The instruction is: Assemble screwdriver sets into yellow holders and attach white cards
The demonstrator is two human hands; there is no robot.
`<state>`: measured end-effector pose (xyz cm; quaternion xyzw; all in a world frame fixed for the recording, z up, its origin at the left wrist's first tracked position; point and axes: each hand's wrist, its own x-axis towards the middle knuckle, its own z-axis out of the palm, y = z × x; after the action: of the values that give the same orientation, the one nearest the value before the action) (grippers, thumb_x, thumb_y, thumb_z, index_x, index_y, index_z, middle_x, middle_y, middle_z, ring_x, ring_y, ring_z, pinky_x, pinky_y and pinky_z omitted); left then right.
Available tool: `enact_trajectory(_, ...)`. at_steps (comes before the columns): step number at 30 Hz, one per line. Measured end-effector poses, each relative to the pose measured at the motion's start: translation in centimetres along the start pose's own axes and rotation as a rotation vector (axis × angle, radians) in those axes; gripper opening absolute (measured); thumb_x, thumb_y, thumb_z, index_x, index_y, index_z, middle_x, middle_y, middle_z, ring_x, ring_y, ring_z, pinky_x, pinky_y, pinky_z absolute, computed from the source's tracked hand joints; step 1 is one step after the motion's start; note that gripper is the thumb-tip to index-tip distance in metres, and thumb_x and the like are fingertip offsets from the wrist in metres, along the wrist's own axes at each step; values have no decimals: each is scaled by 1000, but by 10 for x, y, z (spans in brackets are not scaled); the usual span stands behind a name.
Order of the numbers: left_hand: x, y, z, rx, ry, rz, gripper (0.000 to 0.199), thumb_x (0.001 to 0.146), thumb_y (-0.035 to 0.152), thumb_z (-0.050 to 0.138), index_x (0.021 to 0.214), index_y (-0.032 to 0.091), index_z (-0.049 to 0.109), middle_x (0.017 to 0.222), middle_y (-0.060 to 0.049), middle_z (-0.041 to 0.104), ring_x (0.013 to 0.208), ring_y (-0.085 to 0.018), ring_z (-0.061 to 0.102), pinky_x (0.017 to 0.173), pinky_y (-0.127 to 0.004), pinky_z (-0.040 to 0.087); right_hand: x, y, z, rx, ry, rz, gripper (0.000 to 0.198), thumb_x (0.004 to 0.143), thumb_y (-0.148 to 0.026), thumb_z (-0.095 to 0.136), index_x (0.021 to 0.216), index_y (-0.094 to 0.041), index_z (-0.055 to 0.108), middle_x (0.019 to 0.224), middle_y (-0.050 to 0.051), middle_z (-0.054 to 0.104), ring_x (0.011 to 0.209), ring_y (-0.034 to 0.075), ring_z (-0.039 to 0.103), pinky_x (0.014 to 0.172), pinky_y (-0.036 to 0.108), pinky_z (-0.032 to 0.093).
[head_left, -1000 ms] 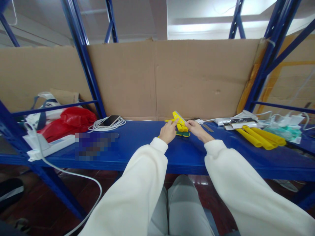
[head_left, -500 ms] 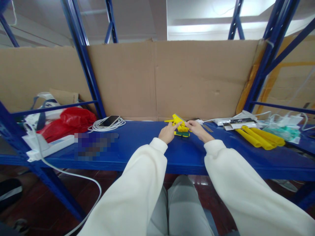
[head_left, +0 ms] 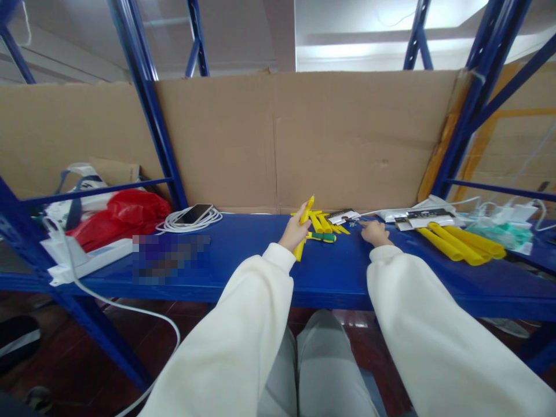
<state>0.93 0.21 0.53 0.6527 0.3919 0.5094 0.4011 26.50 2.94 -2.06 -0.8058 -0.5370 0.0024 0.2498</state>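
Note:
My left hand is wrapped around a long yellow plastic piece, which stands tilted, its top above the fingers and its lower end below them. My right hand lies low over the table to the right, fingers drawn together beside some small parts. Whether it pinches one of them I cannot make out. Between my hands lie several other yellow pieces. A green and yellow screwdriver rests in front of them. Behind, a black-and-white card lies on the table.
A blue table is backed by a cardboard panel. At right lie yellow tubes and a white packet. On the left are a phone on a coiled white cable, a red bag and a white power strip.
My hands have moved apart. My left hand has raised a yellow piece upright, away from the others. My right hand has left the yellow pieces and moved right, to the small parts.

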Motion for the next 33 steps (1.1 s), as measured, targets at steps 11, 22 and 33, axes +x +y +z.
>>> enact_trajectory(11, -12, 11, 2, -299, -328, -329, 81, 88, 7, 56, 155, 37, 22, 85, 0, 62, 48, -6, 49, 45, -16, 39, 1, -12, 1, -226, -99, -115, 51, 92, -20, 35, 139, -26, 55, 150, 13, 42, 136, 34, 36, 105, 57, 34)
enact_trajectory(22, -14, 14, 2, -356, -372, -360, 83, 89, 5, 53, 157, 35, 17, 78, 1, 61, 48, -6, 49, 44, -15, 37, 7, -12, 0, -284, -97, -178, 47, 91, -16, 36, 130, -21, 61, 140, 16, 52, 131, 33, 41, 102, 56, 36)
enact_trajectory(33, -10, 8, -1, -393, -454, -389, 82, 89, 9, 56, 156, 35, 18, 82, -1, 63, 51, -7, 51, 45, -15, 39, 8, -12, 1, -306, -84, -89, 43, 90, -19, 45, 131, -13, 59, 134, 23, 55, 129, 35, 46, 98, 51, 39)
